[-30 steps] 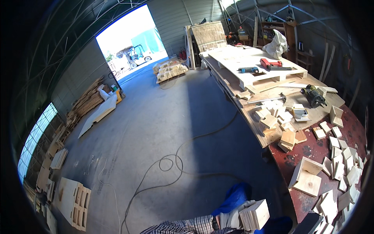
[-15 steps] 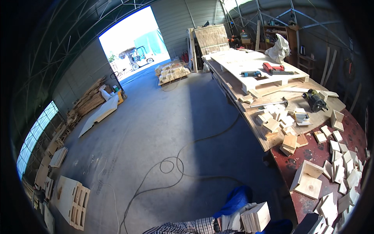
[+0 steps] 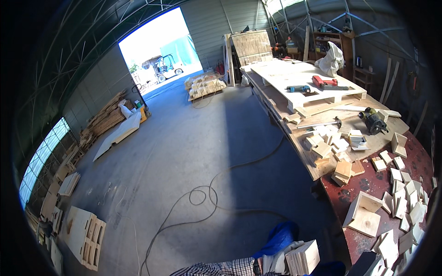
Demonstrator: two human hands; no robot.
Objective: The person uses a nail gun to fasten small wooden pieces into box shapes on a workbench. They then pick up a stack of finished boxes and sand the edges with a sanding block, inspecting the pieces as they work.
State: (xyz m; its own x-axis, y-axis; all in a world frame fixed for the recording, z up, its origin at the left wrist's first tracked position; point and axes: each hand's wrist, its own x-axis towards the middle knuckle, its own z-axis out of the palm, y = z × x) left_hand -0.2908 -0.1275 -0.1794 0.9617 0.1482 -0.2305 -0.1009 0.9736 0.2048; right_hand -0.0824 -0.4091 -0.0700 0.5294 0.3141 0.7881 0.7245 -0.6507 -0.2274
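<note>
At the bottom edge of the head view my left hand point(image 3: 276, 263) shows a pale glove, below a checked sleeve point(image 3: 221, 267) with a dark band at the wrist. It is closed on a stack of square wooden boards point(image 3: 304, 257), held in front of my blue-clad leg point(image 3: 281, 237). The lower part of the hand is cut off by the frame. My right hand does not show. To the right, a red-topped table point(image 3: 338, 202) bears many loose wooden pieces point(image 3: 398, 195) and an open corner-shaped wooden piece point(image 3: 363, 220).
On the workbench lie a pallet point(image 3: 294, 76), a red nail gun point(image 3: 324, 82), a blue power tool point(image 3: 298, 88), a hammer point(image 3: 322, 124) and a dark power tool point(image 3: 374, 122). A hose point(image 3: 184, 222) loops across the floor. Wooden panels point(image 3: 85, 234) stand left; a forklift point(image 3: 165, 68) is outside.
The view has shifted very slightly. My left hand and the stack of boards stay in almost the same place.
</note>
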